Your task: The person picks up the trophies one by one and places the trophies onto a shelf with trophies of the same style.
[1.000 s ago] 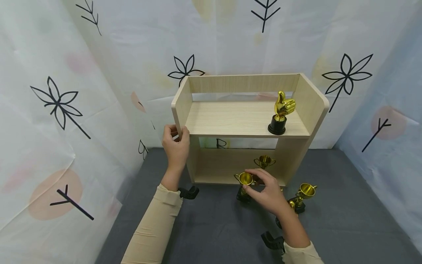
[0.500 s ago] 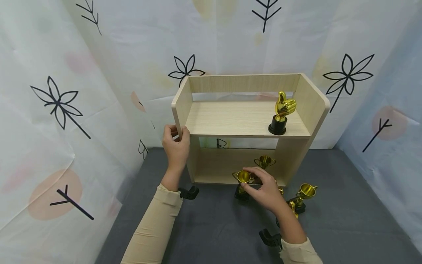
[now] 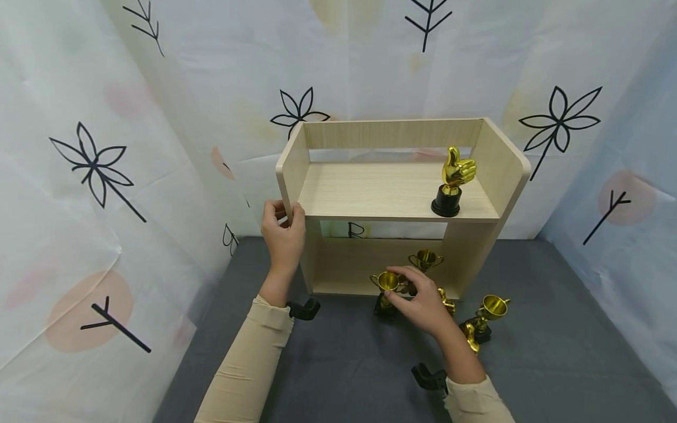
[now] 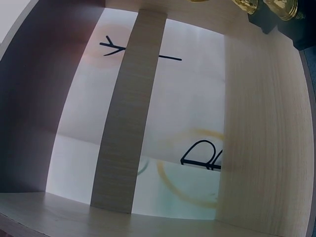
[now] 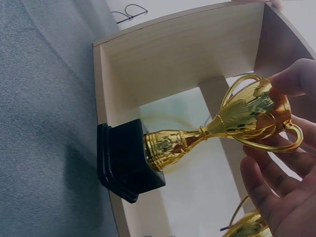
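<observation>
My right hand (image 3: 420, 299) pinches a gold trophy cup (image 3: 388, 282) near its rim, thumb on one side and fingers on the other. In the right wrist view, the cup's black base (image 5: 129, 160) overlaps the front edge of the wooden shelf (image 5: 101, 84); I cannot tell whether they touch. My left hand (image 3: 284, 238) grips the shelf's left side panel, its fingers partly hidden behind it. Another gold trophy cup (image 3: 425, 258) stands in the lower compartment at the right, partly hidden by my right hand. A thumbs-up trophy (image 3: 451, 182) stands upright on the upper board.
Right of the shelf, a third trophy cup (image 3: 493, 308) stands on the grey cloth (image 3: 338, 364). Small gold pieces (image 3: 471, 339) beside my right forearm are partly covered by it. A patterned curtain (image 3: 211, 88) hangs behind the shelf.
My right hand has shifted slightly left and away from me, carrying the trophy cup with it. More of a gold piece behind that hand shows. The left hand stays on the panel.
</observation>
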Action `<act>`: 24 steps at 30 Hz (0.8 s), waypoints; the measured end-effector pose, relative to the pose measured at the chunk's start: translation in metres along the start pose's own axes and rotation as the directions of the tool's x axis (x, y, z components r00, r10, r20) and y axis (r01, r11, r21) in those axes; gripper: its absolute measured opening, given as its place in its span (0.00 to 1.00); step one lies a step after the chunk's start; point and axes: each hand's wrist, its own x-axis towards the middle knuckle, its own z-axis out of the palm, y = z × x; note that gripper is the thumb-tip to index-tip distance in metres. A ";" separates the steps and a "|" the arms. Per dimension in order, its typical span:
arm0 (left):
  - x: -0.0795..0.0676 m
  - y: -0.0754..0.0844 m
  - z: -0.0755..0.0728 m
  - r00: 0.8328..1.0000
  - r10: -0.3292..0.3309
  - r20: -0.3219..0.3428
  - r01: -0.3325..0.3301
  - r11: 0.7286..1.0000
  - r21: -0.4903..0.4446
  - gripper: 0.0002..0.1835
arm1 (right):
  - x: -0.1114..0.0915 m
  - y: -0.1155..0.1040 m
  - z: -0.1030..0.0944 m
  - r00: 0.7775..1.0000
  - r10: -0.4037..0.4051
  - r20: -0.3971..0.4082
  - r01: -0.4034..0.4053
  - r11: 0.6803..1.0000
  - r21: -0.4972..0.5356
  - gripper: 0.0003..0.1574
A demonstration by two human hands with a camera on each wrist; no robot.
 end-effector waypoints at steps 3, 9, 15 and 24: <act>-0.003 0.014 -0.001 1.000 -0.004 0.004 0.004 1.000 -0.002 0.09 | 0.001 0.003 0.002 1.000 -0.009 -0.005 0.010 1.000 0.022 0.29; -0.005 0.024 -0.002 1.000 -0.002 0.006 0.002 1.000 0.005 0.09 | 0.003 0.006 0.005 1.000 -0.003 -0.021 0.004 0.999 0.042 0.29; -0.005 0.022 -0.002 1.000 0.002 0.003 -0.002 1.000 0.006 0.09 | 0.008 0.006 0.010 0.999 0.021 -0.036 -0.019 0.998 0.052 0.29; -0.005 0.024 -0.003 1.000 0.008 0.009 -0.008 1.000 -0.015 0.09 | 0.013 0.010 0.013 0.998 0.040 -0.045 -0.035 0.995 0.090 0.28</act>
